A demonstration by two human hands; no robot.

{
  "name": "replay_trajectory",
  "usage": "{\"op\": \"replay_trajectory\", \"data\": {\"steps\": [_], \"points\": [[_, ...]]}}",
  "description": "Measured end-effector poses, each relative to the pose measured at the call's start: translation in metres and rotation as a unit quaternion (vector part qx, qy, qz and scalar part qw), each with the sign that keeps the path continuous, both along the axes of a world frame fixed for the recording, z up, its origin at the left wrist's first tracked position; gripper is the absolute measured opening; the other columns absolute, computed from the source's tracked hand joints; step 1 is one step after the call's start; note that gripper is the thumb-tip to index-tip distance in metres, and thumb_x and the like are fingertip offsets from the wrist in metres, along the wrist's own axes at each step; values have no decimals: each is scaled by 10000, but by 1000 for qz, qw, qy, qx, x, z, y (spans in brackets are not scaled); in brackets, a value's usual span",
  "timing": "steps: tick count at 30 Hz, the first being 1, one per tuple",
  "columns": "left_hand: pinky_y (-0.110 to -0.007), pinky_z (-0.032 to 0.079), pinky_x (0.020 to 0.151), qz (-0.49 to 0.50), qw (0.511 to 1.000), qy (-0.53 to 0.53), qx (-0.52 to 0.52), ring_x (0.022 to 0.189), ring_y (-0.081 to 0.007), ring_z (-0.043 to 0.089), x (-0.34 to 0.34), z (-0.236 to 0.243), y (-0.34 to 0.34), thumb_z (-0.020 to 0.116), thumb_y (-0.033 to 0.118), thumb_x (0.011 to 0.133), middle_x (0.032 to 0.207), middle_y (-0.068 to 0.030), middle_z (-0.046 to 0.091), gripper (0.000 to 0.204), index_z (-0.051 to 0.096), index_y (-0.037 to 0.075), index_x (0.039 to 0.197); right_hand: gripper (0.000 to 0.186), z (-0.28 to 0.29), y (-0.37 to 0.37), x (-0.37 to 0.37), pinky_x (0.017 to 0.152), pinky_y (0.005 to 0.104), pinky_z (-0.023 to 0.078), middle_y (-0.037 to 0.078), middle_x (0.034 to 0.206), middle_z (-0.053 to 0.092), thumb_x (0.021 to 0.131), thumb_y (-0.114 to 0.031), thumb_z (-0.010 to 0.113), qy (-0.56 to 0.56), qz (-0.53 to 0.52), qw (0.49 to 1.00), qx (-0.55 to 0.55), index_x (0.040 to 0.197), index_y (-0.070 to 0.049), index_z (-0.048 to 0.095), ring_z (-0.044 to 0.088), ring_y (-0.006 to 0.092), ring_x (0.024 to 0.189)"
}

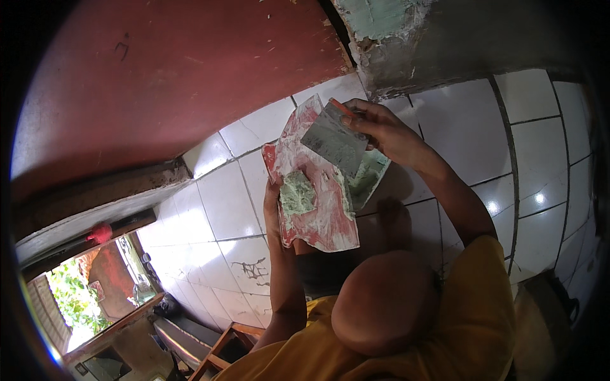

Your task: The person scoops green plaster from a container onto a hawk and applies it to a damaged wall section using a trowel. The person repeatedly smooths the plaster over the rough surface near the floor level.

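At the bottom of the frame sits a yellow shirt (pixel 470 311) and, just above it at lower centre, the rounded top of a head (pixel 381 301), closest to the camera. From there two forearms rise toward the middle of the frame. The left hand (pixel 274 213) grips the left edge of a red board (pixel 321 203) smeared with pale putty, with a greenish lump (pixel 297 192) lying on its left part; the fingers are wrapped behind the board, so the hold is closed on it. The right hand (pixel 381 130), upper centre, pinches a flat grey scraper blade (pixel 335 143) between thumb and fingers, the blade tilted down over the board's upper right part. Behind both lies a white tiled surface (pixel 540 171) filling the right and centre. Farther off, a dark red panel (pixel 171 70) spans the upper left, and a bright window opening (pixel 76 298) with green leaves shows at lower left.
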State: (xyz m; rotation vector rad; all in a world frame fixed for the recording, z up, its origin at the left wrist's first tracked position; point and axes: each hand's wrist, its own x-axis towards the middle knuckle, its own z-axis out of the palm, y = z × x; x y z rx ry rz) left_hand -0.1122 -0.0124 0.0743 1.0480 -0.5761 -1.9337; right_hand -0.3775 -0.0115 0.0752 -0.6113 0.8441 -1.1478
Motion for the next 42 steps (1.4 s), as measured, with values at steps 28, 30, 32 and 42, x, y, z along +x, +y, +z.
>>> {"op": "replay_trajectory", "data": {"steps": [28,30,32,42], "points": [[-379,565,741,84,995,-40,25,899,-263,630,37,36,7,422,247,916,1064,-176,588,414,445,-1,1247,370,-21,-1,-4,578,198,369,-43,938,540,875,-248,604,39,-109,993,29,1186,-77,498,495,28,805],[-379,560,754,94,995,-38,10,898,-264,631,33,36,10,413,260,919,1064,-180,590,421,456,-19,1232,380,-13,5,-5,638,248,415,-5,950,550,877,-267,584,-6,-158,987,-6,1174,-57,477,513,66,815],[-377,537,807,83,996,-34,6,938,-262,619,33,33,10,436,274,915,1096,-179,583,449,441,-33,1242,358,9,11,-4,692,285,448,33,973,557,880,-244,573,1,-221,974,-57,1152,-42,458,536,99,834],[-430,437,966,-8,947,321,32,1108,-306,537,24,27,26,436,284,934,1256,-189,505,472,399,-8,1303,260,11,6,71,1056,481,307,207,1080,596,821,138,427,147,-372,815,-420,1029,-14,466,550,299,1122]]}}
